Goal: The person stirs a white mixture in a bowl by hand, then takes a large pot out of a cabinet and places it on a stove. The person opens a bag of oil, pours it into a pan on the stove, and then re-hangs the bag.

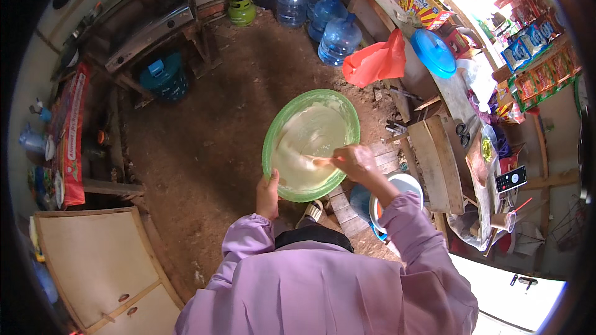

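A green plastic basin [310, 195] holds a thick, pale cream batter [309, 135] and is tilted in front of me. My left hand [267, 195] grips its lower left rim, with the thumb over the edge. Over the right part of the basin, my right hand [356, 163] is closed on the handle of a stirring utensil [320, 161], which looks wooden. The utensil's far end is blurred and dips into the batter, so its shape is hidden. Lilac sleeves cover both forearms.
A white bucket [409, 181] stands below my right forearm, beside wooden slats [347, 209]. A wooden bench [435, 165] and a cluttered counter [458, 102] lie to the right. Several blue water jugs [340, 39], a green gas cylinder [241, 10] and a red plastic bag [377, 60] are farther off.
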A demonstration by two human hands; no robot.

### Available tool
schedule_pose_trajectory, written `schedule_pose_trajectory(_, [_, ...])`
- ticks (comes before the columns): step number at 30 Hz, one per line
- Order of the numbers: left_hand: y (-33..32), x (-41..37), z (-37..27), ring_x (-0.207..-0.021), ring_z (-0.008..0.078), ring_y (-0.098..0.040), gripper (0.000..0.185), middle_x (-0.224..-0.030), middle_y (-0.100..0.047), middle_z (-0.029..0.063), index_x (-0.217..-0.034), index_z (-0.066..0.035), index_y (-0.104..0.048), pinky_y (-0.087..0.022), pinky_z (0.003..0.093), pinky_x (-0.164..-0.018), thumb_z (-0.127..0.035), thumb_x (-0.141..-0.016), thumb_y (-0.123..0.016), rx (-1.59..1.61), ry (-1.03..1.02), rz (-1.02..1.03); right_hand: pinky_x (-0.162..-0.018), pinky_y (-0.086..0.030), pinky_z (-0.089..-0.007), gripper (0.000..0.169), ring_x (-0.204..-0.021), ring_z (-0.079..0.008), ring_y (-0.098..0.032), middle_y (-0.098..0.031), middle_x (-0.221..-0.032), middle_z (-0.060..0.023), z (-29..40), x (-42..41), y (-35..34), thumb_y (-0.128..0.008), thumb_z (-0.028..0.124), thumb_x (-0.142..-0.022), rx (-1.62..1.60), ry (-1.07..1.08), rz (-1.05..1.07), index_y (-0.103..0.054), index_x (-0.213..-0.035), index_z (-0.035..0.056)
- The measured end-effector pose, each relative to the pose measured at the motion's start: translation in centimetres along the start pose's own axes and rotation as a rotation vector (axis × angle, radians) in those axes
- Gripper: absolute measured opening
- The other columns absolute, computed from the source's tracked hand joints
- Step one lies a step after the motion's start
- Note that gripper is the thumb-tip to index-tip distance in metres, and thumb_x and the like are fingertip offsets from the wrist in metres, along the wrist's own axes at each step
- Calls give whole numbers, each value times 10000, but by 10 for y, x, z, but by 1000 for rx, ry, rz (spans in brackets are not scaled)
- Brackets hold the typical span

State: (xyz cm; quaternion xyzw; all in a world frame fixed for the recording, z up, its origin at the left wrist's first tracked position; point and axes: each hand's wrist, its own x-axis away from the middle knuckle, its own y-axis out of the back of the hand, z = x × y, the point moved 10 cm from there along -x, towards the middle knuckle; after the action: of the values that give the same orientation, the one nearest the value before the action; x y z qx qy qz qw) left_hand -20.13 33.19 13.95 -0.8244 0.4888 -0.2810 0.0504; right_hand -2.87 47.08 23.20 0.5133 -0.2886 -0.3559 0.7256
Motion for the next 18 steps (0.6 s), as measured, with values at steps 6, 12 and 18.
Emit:
schedule_pose_trajectory(6, [-2,-1,5,-849,159,-565,380,-1009,-556,92,-1129,5,-475,-472,286,-693,-299,-901,-450,-6,40,30,-517,-438,-374,136,-569,-255,-588,-601,-639,-82,-6,-8,14,-580,277,-752,42,-46,-280,-641,-742,156])
schedule_pose_trajectory(12, [6,-2,6,-845,166,-570,372,-1007,-555,95,-1125,3,-476,-477,293,-694,-293,-901,-451,-36,14,53,-574,-425,-374,119,-663,-216,-603,-617,-674,-63,-23,-3,42,-569,251,-732,98,-152,-107,-640,-715,158])
schedule_pose_trajectory(18, [2,0,4,-717,109,-571,356,-895,-580,53,-1055,-12,-534,-466,225,-536,-319,-881,-493,84,35,-6,-574,-453,-387,161,-629,-248,-596,-607,-667,-64,2,2,4,-569,288,-764,50,25,10,-625,-739,139])
